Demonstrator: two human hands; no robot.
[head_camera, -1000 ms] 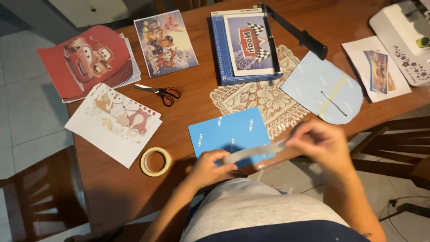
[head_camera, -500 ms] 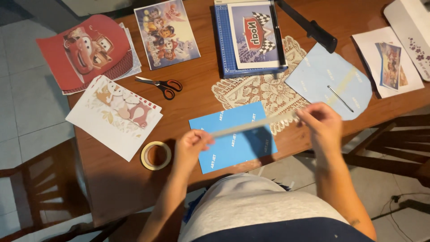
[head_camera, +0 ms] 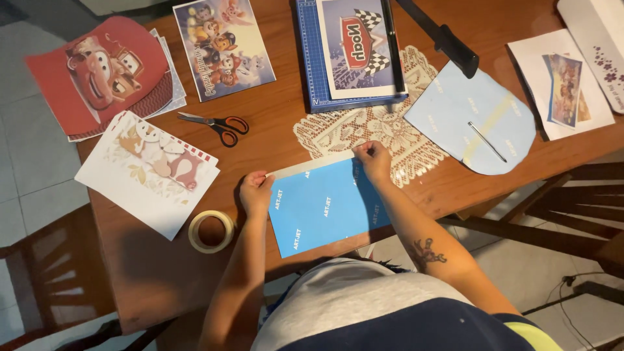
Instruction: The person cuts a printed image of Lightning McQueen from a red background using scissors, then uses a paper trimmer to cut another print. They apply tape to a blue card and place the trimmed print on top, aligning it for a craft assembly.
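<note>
Tape strip [head_camera: 311,166] lies along the far edge of the blue sheet [head_camera: 325,208] on the counter [head_camera: 273,123], long axis left-right, rising slightly rightward. Left hand [head_camera: 256,192] pinches its left end, right hand [head_camera: 373,156] pinches the right end.

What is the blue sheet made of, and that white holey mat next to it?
The blue sheet looks like thin matte paper: it lies flat with crisp straight edges. The mat seems to be crocheted lace, probably cotton thread: an openwork pattern lets the brown table show through.
</note>
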